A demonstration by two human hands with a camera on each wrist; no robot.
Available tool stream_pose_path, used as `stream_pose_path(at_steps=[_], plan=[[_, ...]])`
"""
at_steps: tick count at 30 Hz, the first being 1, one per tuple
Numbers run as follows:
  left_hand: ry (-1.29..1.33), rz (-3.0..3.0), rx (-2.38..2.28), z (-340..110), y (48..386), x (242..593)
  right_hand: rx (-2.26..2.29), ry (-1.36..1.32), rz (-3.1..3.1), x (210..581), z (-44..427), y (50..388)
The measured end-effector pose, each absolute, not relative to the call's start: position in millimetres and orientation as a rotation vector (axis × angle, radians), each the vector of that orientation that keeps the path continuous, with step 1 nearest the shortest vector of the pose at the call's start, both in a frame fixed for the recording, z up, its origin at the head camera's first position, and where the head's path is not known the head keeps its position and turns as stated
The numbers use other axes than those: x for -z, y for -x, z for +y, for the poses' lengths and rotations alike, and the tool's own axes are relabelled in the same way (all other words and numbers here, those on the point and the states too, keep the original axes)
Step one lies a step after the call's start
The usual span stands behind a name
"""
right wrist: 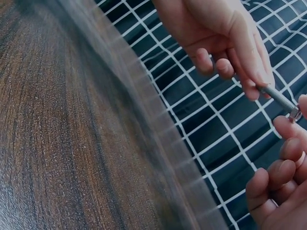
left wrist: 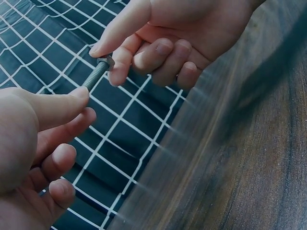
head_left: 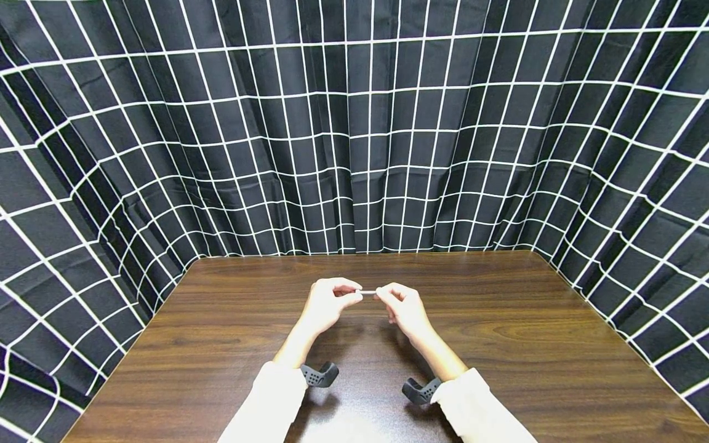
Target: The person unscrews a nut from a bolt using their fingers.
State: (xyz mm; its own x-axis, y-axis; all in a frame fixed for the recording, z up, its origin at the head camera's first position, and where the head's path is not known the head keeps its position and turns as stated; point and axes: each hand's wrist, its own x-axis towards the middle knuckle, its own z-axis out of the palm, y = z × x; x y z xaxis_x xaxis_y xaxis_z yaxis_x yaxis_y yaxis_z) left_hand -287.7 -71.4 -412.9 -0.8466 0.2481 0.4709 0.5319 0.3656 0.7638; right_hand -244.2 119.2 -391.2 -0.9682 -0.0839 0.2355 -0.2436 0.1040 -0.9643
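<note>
Head view: one metal bolt (head_left: 369,292) spans the gap between two hands

A slim, dull-grey bolt with a threaded shank lies almost level near the center of the frame, held above a wooden table (head_left: 221,344). At its right end sits a wider metal end piece (right wrist: 295,114), glinting at the lower right of the right wrist view; partly covered by fingertips, it could be a head or a nut, and the pictures do not settle which.

The person's left hand (head_left: 325,304) pinches the plain end, thumb and forefinger closed to the bolt's thickness, the remaining fingers loosely bent clear of it. The right hand (head_left: 407,307) grips the wider end the same way, its other fingers curled beneath. A stretch of bare thread shows between the two grips.

The count: one bolt, one end piece visible, two bare hands, two white sleeves (head_left: 271,394) at the bottom of the frame, two dark wrist mounts (head_left: 321,374), one brown table and, filling the upper frame, a black curtain (head_left: 360,147) with white grid lines.
</note>
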Motion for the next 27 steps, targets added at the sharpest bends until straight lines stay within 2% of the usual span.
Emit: stream_pose_path(at_steps=[13,27], plan=[[0.690,-2.352,1.494,-72,288,413,-2.013,-0.363,-2.158,419,124,263],[0.679,-2.359,1.496,-73,287,410,-2.003,-0.436,-2.107,421,123,264]])
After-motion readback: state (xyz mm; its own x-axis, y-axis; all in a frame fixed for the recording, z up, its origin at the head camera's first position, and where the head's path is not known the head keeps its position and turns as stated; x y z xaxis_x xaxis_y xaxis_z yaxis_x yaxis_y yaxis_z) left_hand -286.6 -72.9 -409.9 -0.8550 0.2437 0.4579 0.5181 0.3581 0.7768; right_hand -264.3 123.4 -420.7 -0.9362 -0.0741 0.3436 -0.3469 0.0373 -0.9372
